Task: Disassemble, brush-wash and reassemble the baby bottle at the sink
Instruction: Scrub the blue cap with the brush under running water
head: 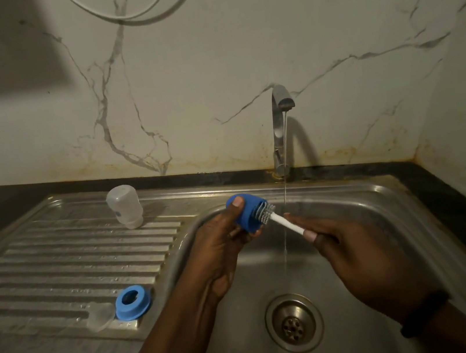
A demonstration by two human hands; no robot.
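Nearest you, your right hand (356,251) pinched the white handle of the brush (278,219), its grip closed on the shaft, while your left hand (221,245) clamped the blue cap (246,212) above the sink (351,197), bristles pushed into its open end. The thin stream from the tap (282,107) fell just beside the handle, likely missing the cap, so soap might have stayed inside. Wet fingers could have let the cap slip toward the drain (294,323). The bottle (124,207), blue ring (132,302) and clear teat (99,316) waited on the drainboard (56,265), the ring near its edge, easily knocked in.
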